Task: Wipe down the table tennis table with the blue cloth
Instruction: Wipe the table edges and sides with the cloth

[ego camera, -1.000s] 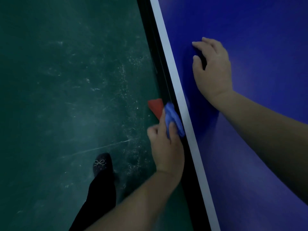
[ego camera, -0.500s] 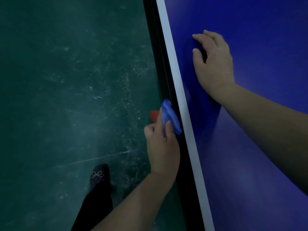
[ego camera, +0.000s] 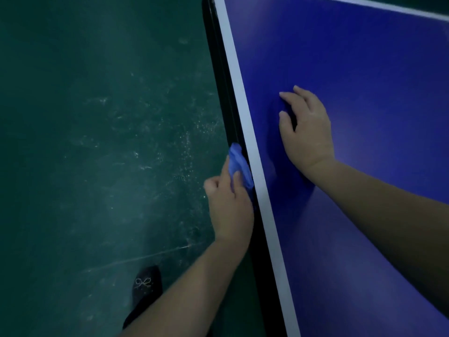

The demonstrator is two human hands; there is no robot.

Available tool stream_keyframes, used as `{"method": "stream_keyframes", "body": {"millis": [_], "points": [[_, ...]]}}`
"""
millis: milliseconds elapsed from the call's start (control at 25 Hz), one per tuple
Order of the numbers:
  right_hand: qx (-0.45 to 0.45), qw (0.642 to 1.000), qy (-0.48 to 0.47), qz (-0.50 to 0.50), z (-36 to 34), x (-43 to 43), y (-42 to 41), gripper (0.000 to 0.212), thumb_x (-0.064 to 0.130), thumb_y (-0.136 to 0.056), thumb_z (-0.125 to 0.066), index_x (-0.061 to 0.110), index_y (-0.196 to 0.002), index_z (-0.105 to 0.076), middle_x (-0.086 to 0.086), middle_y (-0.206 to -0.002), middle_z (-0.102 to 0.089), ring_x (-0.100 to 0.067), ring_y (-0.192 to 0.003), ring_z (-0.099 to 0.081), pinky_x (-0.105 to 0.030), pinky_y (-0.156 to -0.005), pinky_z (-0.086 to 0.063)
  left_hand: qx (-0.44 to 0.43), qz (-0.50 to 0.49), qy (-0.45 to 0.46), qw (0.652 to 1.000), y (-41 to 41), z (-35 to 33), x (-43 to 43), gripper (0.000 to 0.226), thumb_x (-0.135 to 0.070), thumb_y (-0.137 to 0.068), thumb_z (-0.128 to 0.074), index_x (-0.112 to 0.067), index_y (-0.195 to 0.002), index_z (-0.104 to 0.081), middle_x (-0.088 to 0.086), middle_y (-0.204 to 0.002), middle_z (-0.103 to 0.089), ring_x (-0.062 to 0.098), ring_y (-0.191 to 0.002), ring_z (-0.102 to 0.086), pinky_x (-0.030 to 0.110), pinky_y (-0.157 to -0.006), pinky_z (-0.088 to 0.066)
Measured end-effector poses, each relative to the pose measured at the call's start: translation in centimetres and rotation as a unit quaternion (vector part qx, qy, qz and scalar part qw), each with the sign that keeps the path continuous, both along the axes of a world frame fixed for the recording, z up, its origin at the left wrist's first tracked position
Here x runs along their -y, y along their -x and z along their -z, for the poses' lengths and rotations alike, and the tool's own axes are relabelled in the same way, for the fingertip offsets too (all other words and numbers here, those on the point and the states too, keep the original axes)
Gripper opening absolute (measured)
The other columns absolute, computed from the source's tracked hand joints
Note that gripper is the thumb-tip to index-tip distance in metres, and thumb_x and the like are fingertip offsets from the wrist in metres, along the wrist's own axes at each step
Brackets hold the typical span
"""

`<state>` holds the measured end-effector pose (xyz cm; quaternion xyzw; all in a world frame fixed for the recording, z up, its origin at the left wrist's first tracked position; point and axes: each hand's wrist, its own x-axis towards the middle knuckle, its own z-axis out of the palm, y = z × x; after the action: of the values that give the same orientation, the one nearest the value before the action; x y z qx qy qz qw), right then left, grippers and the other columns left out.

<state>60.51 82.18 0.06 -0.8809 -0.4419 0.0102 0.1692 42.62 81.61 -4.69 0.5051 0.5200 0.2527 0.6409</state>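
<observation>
The blue table tennis table (ego camera: pixel 364 69) fills the right side, with a white line (ego camera: pixel 245 122) along its left edge and a dark side rim below it. My left hand (ego camera: pixel 229 205) grips the bunched blue cloth (ego camera: pixel 239 166) and holds it against that dark side rim. My right hand (ego camera: pixel 306 130) rests on the blue tabletop, fingers spread and slightly bent, holding nothing.
The dark green floor (ego camera: pixel 97 142) with pale scuff marks lies left of the table. My foot in a black shoe (ego camera: pixel 145 288) stands on it near the bottom. A second white line (ego camera: pixel 388 6) crosses the table's far end.
My left hand has slid the cloth further along the table's side rim, away from me. The red object seen beside the cloth earlier is out of sight. My right hand stays planted.
</observation>
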Motion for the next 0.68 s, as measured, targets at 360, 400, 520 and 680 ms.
{"method": "stream_keyframes", "body": {"millis": [360, 400, 520, 680], "points": [[-0.004, 1.000, -0.004, 0.009, 0.3, -0.7, -1.1, 0.041, 0.027, -0.098, -0.047, 0.022, -0.139, -0.050, -0.001, -0.150, -0.040, -0.016, -0.137, -0.036, -0.044, -0.114, -0.032, -0.030, -0.068, 0.043, 0.996, -9.6, 1.5, -16.7, 0.029, -0.030, -0.102, -0.044, -0.012, -0.112, -0.064, 0.019, -0.117, -0.059, 0.025, -0.088, -0.062, 0.028, -0.077, -0.048], [-0.004, 1.000, -0.004, 0.011, 0.3, -0.7, -1.2, 0.041, 0.027, -0.098, -0.047, 0.022, -0.139, -0.050, -0.001, -0.150, -0.040, -0.016, -0.137, -0.036, -0.043, -0.114, -0.031, -0.047, -0.056, 0.057, 0.996, -8.4, 1.6, -14.1, 0.031, -0.030, -0.103, -0.041, -0.012, -0.116, -0.063, 0.017, -0.116, -0.058, 0.021, -0.089, -0.061, 0.028, -0.081, -0.049], [-0.003, 1.000, -0.009, 0.011, 0.4, -0.9, -1.5, 0.040, 0.026, -0.098, -0.048, 0.021, -0.138, -0.051, -0.003, -0.150, -0.040, -0.017, -0.138, -0.035, -0.044, -0.114, -0.031, -0.022, -0.060, 0.005, 0.998, -4.9, 0.2, -7.4, 0.030, -0.029, -0.103, -0.042, -0.022, -0.124, -0.062, -0.004, -0.103, -0.046, -0.005, -0.074, -0.054, 0.005, -0.067, -0.041], [0.006, 1.000, 0.005, 0.008, 0.6, -1.2, -2.2, 0.042, 0.024, -0.098, -0.050, 0.019, -0.139, -0.050, -0.005, -0.150, -0.040, -0.022, -0.139, -0.036, -0.047, -0.113, -0.033, 0.016, -0.028, -0.111, 0.993, -9.2, -1.3, -14.9, 0.036, -0.038, -0.099, -0.042, -0.045, -0.133, -0.052, -0.011, -0.103, -0.041, -0.001, -0.072, -0.054, -0.002, -0.060, -0.037]]}}
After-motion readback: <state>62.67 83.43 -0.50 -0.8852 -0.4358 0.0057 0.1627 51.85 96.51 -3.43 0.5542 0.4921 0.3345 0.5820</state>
